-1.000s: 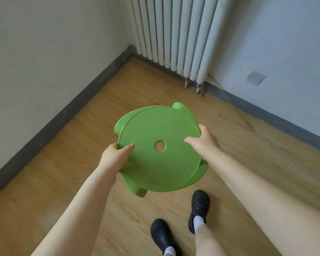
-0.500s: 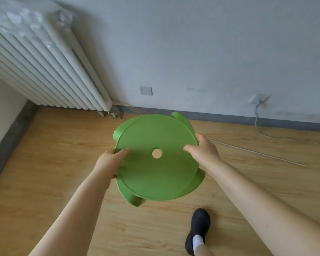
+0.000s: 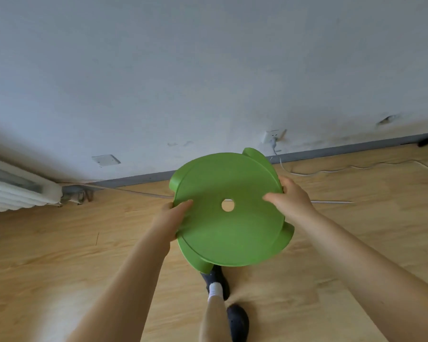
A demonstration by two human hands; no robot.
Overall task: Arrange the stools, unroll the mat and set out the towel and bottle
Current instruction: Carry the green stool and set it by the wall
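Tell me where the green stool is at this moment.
In the head view the green stool is at centre frame, held above the wooden floor between the left hand and right hand, which grip opposite rims, in front of the wall socket.

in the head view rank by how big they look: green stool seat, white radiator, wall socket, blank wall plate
1. Round green plastic stool seat, though it is held nearest the camera.
2. White ribbed radiator, cut off by the frame edge.
3. White wall socket and blank grey wall plate look alike; no ranking.
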